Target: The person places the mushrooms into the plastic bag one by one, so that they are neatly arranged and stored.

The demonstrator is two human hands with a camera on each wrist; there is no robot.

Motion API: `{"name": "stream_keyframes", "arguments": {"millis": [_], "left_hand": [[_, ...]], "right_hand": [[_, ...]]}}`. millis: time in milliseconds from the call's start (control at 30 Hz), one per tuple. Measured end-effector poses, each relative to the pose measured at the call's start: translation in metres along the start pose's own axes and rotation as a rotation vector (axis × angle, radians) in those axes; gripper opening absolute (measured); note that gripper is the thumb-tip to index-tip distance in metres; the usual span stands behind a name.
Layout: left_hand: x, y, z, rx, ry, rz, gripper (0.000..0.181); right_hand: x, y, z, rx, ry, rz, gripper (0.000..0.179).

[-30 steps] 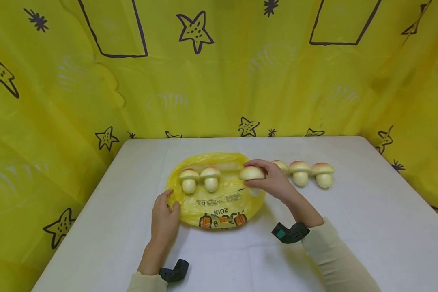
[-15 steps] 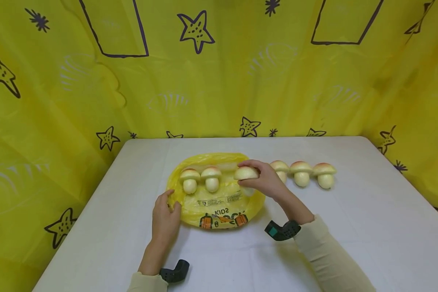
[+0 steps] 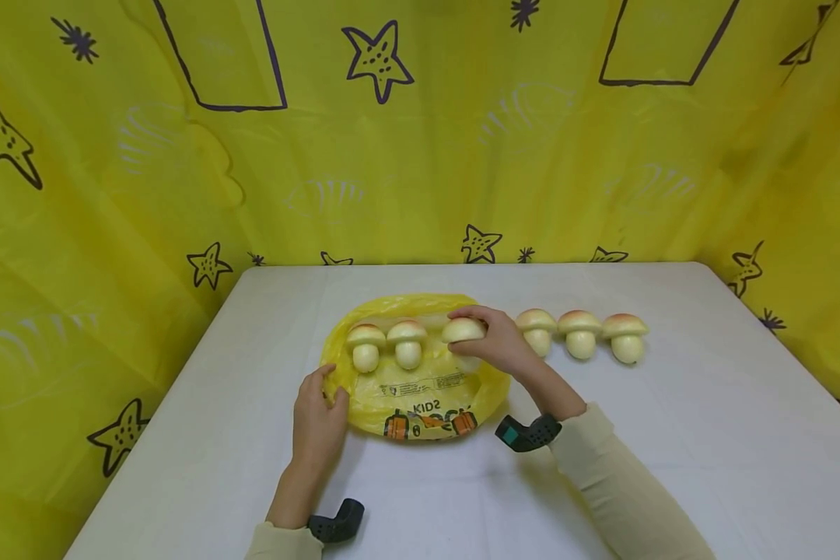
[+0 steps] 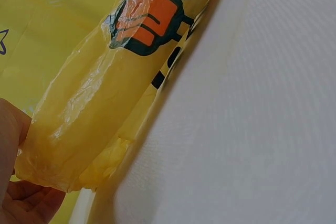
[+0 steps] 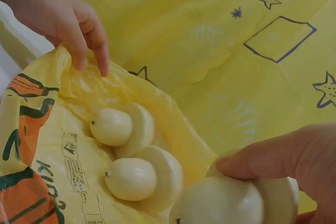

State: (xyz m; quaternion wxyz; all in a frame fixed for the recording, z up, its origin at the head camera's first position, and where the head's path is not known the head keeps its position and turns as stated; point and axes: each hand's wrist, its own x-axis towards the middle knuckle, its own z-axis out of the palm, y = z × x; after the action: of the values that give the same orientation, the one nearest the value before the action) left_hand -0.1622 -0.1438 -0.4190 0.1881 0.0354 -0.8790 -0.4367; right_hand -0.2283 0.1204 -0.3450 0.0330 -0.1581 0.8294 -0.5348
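My right hand (image 3: pixel 497 341) is clamped round a mushroom (image 3: pixel 463 330), right over the bag (image 3: pixel 372 408), near the pair (image 3: pixel 407 354) lying there; my left hand (image 3: pixel 318 416) pinches the bag. Placing step, I'd say: next, lower it, let go. Three more mushrooms (image 3: pixel 579 344) sit on the tabletop (image 3: pixel 707 451).

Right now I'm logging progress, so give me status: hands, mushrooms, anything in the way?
Left hand gripping bag edge. Right hand holding one mushroom. Two mushrooms inside bag's rim, three mushrooms on table to the right. No obstacle seen.
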Motion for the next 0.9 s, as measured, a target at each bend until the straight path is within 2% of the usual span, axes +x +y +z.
{"name": "stream_keyframes", "arguments": {"millis": [700, 900], "left_hand": [[0.000, -0.001, 0.001, -0.002, -0.006, -0.013, 0.038], [0.000, -0.001, 0.001, -0.001, 0.003, 0.000, 0.038]], "right_hand": [[0.013, 0.004, 0.017, -0.142, 0.044, 0.027, 0.044], [0.017, 0.005, 0.028, -0.196, 0.125, 0.025, 0.042]]}}
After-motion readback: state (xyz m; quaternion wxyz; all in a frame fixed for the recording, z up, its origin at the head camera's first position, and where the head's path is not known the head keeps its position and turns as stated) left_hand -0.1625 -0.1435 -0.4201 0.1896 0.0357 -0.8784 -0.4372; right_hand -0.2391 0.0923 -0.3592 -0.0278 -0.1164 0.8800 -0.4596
